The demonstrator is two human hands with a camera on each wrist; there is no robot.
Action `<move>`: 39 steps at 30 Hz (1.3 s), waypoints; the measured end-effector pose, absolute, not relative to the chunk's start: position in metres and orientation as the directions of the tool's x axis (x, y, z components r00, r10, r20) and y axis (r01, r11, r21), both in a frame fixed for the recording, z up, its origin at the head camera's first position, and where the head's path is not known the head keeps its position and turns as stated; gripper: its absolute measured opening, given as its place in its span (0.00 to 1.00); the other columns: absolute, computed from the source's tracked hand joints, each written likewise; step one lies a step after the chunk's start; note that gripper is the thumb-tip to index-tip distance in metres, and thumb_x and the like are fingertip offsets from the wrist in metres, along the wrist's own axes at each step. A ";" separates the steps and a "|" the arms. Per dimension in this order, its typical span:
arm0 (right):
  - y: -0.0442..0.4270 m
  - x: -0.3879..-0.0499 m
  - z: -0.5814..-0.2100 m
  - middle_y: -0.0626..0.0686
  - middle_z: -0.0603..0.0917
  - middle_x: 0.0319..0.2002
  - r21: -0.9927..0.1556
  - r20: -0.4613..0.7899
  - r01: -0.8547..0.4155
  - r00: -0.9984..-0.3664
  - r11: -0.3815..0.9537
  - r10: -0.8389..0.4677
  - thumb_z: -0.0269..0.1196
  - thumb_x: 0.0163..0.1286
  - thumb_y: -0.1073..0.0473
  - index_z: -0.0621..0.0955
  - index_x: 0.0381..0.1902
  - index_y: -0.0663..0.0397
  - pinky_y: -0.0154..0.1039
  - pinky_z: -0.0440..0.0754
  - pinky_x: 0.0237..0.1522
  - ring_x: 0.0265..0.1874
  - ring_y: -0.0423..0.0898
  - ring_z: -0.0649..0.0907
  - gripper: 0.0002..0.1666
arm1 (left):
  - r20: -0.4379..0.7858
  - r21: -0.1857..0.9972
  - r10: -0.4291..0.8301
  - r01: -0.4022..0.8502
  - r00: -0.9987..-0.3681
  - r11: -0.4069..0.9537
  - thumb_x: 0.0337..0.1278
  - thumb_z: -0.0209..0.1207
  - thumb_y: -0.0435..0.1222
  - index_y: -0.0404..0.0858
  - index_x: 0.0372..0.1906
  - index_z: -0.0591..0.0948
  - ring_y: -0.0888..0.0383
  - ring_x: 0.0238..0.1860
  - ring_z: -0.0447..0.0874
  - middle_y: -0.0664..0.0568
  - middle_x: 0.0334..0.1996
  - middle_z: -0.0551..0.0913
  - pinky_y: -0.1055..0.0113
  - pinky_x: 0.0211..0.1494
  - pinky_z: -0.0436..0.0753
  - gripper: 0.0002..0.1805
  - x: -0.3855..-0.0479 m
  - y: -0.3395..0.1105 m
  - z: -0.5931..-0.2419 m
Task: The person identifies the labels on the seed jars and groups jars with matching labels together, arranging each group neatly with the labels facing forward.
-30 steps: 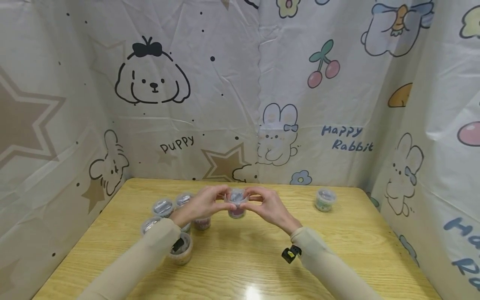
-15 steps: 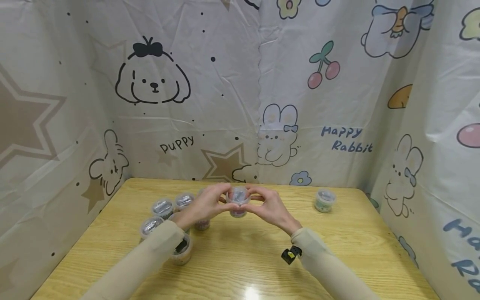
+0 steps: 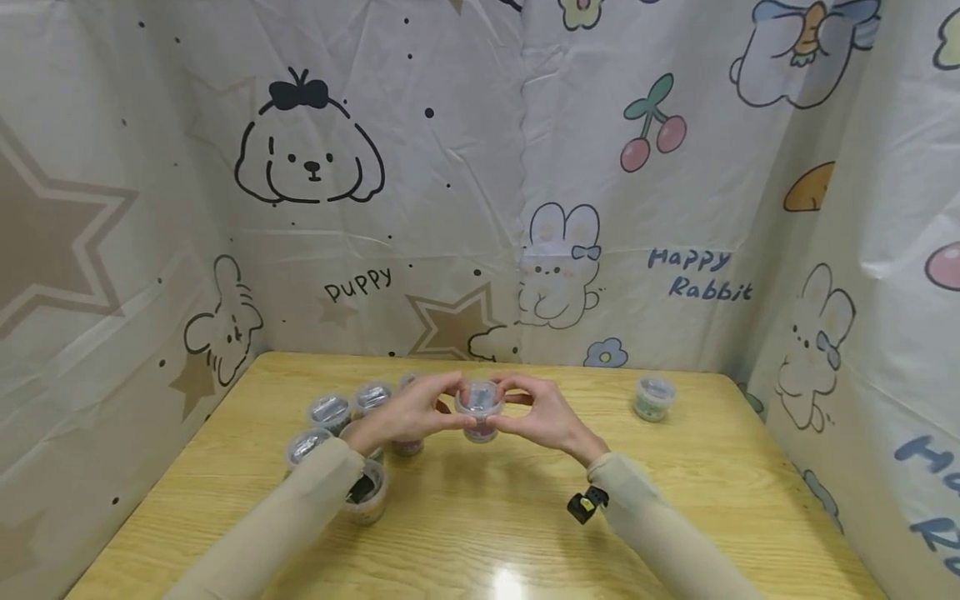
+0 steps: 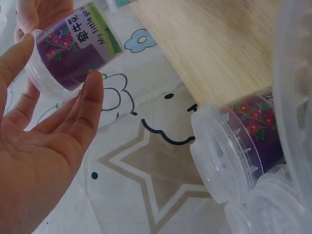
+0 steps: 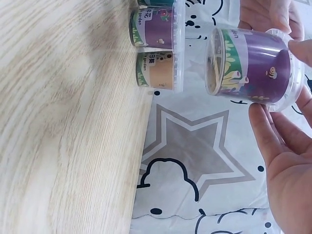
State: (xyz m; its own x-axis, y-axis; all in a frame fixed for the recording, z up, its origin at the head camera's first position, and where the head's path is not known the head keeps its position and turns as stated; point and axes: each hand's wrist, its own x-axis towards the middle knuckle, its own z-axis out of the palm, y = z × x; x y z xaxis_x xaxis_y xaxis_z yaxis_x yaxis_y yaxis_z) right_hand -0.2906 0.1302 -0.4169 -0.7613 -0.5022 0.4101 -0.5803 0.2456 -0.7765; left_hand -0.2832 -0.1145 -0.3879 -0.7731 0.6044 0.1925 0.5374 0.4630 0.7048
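Note:
A small clear plastic cup [image 3: 481, 429] with a clear lid hangs above the table between both hands. Its purple label [image 4: 63, 53] shows pink flowers and the words "My little garden". My left hand [image 3: 412, 408] grips the lid end from the left, thumb in front and fingers behind. From the right, my right hand [image 3: 546, 412] holds that same end between thumb and fingers. In the right wrist view the cup [image 5: 258, 68] stays closed, its yellowish bottom tilted toward the camera. Below and left of my left hand stands a similar cup with a purple label [image 3: 408, 446].
Several lidded cups cluster at the table's left, among them an orange-labelled one [image 3: 367, 507] under my left wrist. A green-labelled cup [image 3: 655, 404] stands alone at the back right. A patterned curtain [image 3: 450, 208] borders the wooden table [image 3: 465, 517] behind and at both sides.
Both hands keep hold of the cup in nearly the same place, with only slight shifts. The view itself has moved a little; the other cups stay where they were.

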 end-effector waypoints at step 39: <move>0.141 -0.299 -0.411 0.56 0.81 0.58 -0.776 0.427 -0.591 -0.750 0.222 -0.505 0.74 0.58 0.59 0.79 0.40 0.53 0.42 0.81 0.57 0.58 0.52 0.81 0.15 | 0.330 0.654 0.517 0.586 -0.790 0.478 0.54 0.69 0.51 0.49 0.37 0.76 0.59 0.49 0.83 0.56 0.46 0.85 0.68 0.45 0.85 0.16 -0.281 -0.107 -0.388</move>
